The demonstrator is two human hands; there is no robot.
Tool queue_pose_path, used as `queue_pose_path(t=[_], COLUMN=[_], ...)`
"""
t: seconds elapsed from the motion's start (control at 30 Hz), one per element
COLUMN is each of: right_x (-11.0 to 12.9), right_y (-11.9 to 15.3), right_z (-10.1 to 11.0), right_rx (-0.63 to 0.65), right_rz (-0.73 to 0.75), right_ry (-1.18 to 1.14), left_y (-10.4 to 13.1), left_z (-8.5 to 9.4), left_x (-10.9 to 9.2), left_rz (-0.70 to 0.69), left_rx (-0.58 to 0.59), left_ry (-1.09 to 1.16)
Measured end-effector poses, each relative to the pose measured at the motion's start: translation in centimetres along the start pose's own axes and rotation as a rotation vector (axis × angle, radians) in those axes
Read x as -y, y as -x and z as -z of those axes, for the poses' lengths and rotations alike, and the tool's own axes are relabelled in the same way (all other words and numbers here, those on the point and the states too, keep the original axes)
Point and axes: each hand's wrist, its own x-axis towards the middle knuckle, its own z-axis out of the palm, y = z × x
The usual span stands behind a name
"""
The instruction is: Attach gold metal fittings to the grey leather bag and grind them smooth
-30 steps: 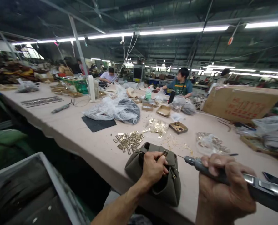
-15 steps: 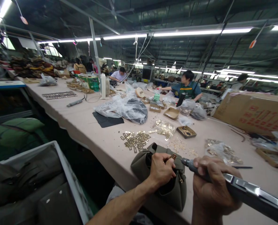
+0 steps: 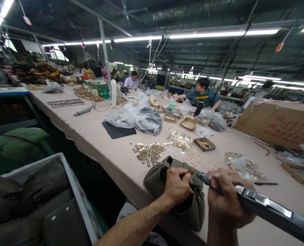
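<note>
A dark olive bag (image 3: 154,179) rests at the table's near edge. My left hand (image 3: 179,184) is closed on the bag's upper edge, with a small brass-coloured metal piece (image 3: 191,171) at its fingertips. My right hand (image 3: 227,198) grips a grey electric screwdriver (image 3: 264,203), whose tip points left at the metal piece; whether they touch is unclear. Beyond the bag lies a pile of brass-coloured rectangular frames (image 3: 148,152), and right of it a plastic bag of shiny metal plates (image 3: 180,140). Tiny metal parts (image 3: 196,159) are scattered nearer the bag.
A white-rimmed bin (image 3: 76,191) of olive bags stands at lower left. Across the table (image 3: 110,153) are small trays (image 3: 205,144), plastic-wrapped goods (image 3: 139,118), another screwdriver (image 3: 82,111) and a large carton (image 3: 277,119). Two people (image 3: 204,94) work on the far side.
My right hand and the screwdriver have shifted slightly left, and the tool's rear end sits a little lower. My left hand keeps its hold on the bag.
</note>
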Motion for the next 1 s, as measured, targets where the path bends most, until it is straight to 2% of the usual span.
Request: queue_pose_path(t=[0.1,0.23,0.43,0.53,0.83,0.93,1.0], right_x=[-0.1,-0.4,-1.6,-1.5,-1.1,-0.7,-0.2], right_y=[-0.3,-0.8,-1.1,-1.5,-2.2,-2.3,-2.8], right_z=[0.1,0.5,1.0,0.8,0.4,1.0,1.9], right_rx=[0.085,0.186,0.266,0.351,0.549,0.556,0.463], right_rz=[0.004,0.02,0.051,0.061,0.005,-0.031,-0.082], right_ry=[-0.046,0.018,0.061,0.022,-0.047,-0.098,-0.175], left_y=[0.0,0.0,-0.3,-0.5,-0.6,-0.7,-0.8], left_z=[0.1,0.2,0.5,0.5,0.5,0.4,0.3], left_x=[-0.1,-0.1,0.2,0.3,0.3,0.3,0.4], left_rz=[-0.026,-0.067,-0.208,-0.268,-0.305,-0.304,-0.245], left_rx=[-0.001,-0.011,-0.063,-0.065,-0.069,-0.075,-0.065], left_ry=[-0.029,-0.074,-0.187,-0.187,-0.181,-0.163,-0.111])
